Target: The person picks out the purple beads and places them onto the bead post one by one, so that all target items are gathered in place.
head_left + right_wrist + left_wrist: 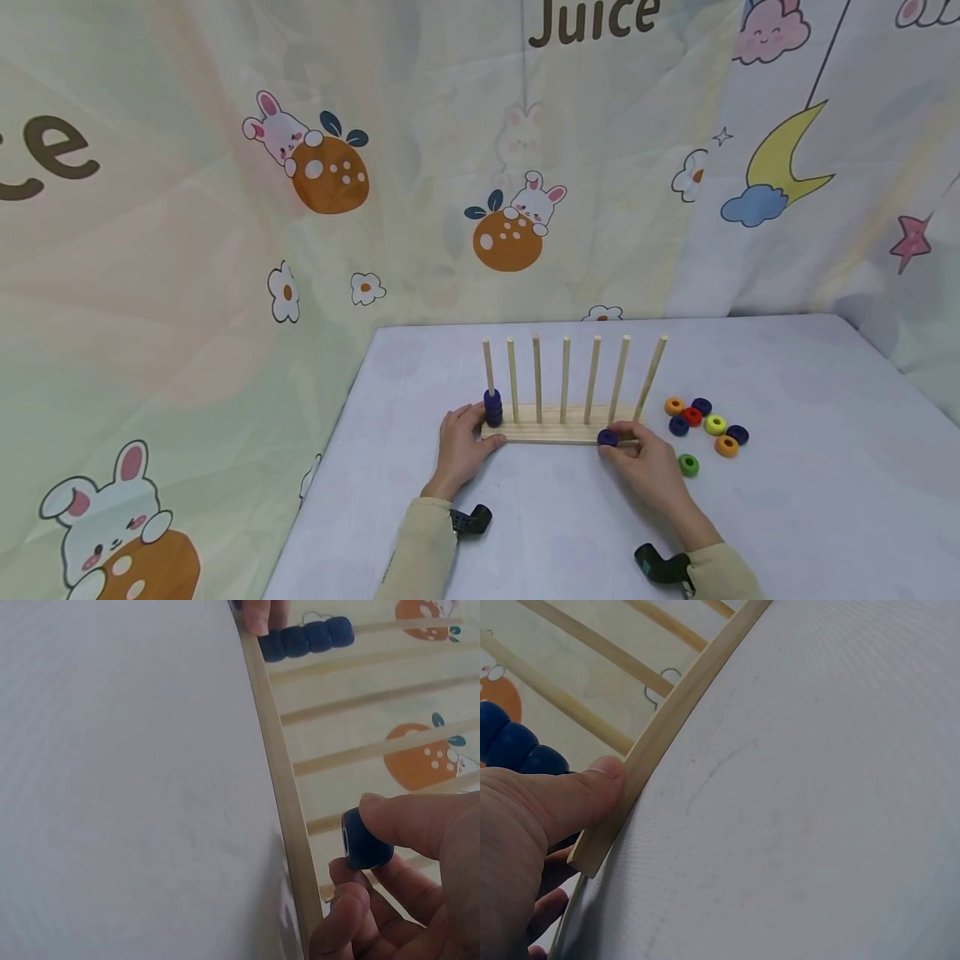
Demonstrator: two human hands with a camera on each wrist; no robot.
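Observation:
A wooden peg stand [555, 432] with a row of several upright pegs rests on the table. Several dark blue beads [492, 408] are stacked on its leftmost peg; the other pegs carry none. My left hand [459, 447] grips the left end of the base, with the thumb [592, 787] on its front edge. Between thumb and fingers, my right hand [651, 468] pinches a dark blue bead [365, 838]. In the head view this bead is in front of the base's right part, off the pegs. The right wrist view shows its hole side-on.
Loose beads lie right of the stand: orange [726, 447], red [692, 417], yellow [715, 425], dark blue [738, 434] and a green one [688, 465] nearer my right hand. The white-covered table [825, 500] meets a printed cloth backdrop [435, 167] behind.

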